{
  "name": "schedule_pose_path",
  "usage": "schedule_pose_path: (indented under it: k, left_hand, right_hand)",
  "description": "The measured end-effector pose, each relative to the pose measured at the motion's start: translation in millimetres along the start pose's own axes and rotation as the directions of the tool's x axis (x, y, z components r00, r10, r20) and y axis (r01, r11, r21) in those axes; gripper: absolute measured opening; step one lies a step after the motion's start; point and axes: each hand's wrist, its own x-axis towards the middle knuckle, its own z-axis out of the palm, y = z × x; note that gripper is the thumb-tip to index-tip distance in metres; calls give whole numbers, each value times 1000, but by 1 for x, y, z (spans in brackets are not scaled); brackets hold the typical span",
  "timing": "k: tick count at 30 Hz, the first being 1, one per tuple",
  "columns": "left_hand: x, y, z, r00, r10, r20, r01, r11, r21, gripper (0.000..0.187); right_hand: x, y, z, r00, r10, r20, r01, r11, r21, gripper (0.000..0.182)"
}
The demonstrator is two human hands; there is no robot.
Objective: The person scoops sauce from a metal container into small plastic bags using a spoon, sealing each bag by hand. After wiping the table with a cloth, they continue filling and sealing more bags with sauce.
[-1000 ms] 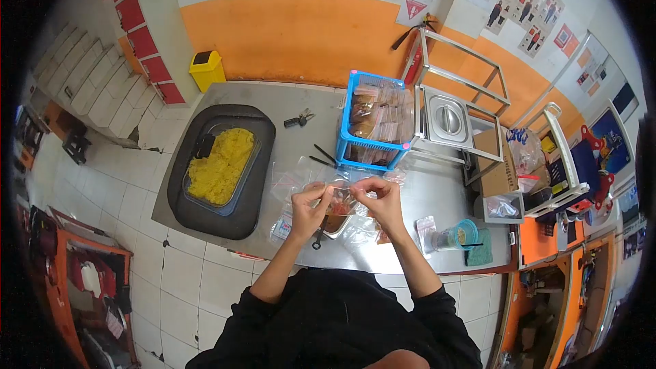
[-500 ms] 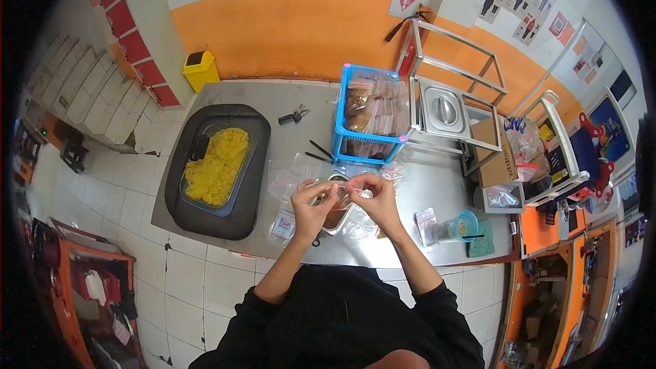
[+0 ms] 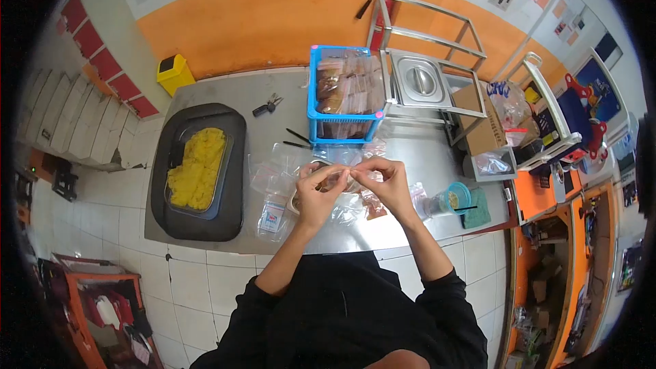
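I see a person at the metal table (image 3: 287,240), holding a small clear plastic bag (image 3: 333,182) in front of the chest, above the near middle part of the table. The left hand (image 3: 320,195) pinches it between the thumb and the first finger, and the right hand (image 3: 381,186) pinches it in the same way; the fingertips of the two hands meet almost together. The bag is thin, shiny and somewhat wrinkled, and the fingers cover much of it, so I cannot tell what is inside.

Below the hands there is a container with a pale rim (image 3: 294,202), mostly hidden. Just to its left lie flat transparent bags (image 3: 268,176), and nearer, a bag with a blue and white label (image 3: 272,216).

Beyond the hands stands a blue basket (image 3: 345,132), filled with packets (image 3: 346,89) of something brown, standing close against each other. On the left side is a large black tray (image 3: 195,231); in it sits a clear tub (image 3: 218,201) with a heap of bright yellow food (image 3: 198,169). On the right, a clear cup with a turquoise rim (image 3: 437,206) leaves its content too small to tell, beside a green cloth (image 3: 477,209). Farther, a steel pan (image 3: 419,80) wears its lid.
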Motion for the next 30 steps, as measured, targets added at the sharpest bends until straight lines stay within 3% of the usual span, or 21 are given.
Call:
schedule_pose_path:
  k: [2, 3, 4, 5, 9, 11, 13, 15, 19, 27, 30]
  left_hand:
    - [3, 3, 5, 998, 29, 59, -29, 1000, 7, 14]
    - [2, 5, 10, 977, -173, 123, 201, 937, -285, 15]
    - [1, 6, 13, 910, -338, 242, 416, 743, -525, 16]
    - [2, 8, 14, 909, -334, 248, 416, 743, -525, 16]
    - [-1, 5, 17, 931, -228, 285, 338, 834, -437, 20]
    - [-3, 2, 19, 940, -211, 268, 307, 866, -396, 20]
    - [-4, 3, 19, 983, -111, 149, 132, 982, -137, 18]
    - [-6, 2, 21, 991, -85, 100, 96, 989, -113, 17]
    - [-7, 1, 21, 996, -81, 40, 84, 994, -76, 15]
    - [-6, 2, 14, 996, -24, 85, 23, 1000, 8, 12]
    - [-8, -1, 17, 997, 12, 77, -14, 1000, 26, 13]
  right_hand:
    - [-3, -8, -13, 999, 50, -18, -50, 998, -31, 10]
    - [-5, -9, -19, 997, 79, -9, -79, 996, 39, 11]
    - [-6, -10, -23, 994, 107, 3, -107, 988, 110, 12]
    - [-6, -5, -26, 998, 61, -21, -58, 994, 93, 13]
    - [-10, 2, -33, 997, 57, -55, -56, 998, 24, 14]
    - [-12, 4, -29, 993, -72, -95, 60, 990, -125, 13]
    - [-15, -4, -24, 993, -75, -96, 59, 986, -158, 14]
    - [-16, -2, -20, 985, -138, -102, 113, 968, -223, 14]
    - [-15, 5, -14, 978, -145, -149, 117, 976, -183, 13]
    - [-15, 9, -15, 996, -64, -57, 59, 994, -90, 11]
    - [-15, 14, -14, 993, -86, -76, 75, 987, -139, 11]
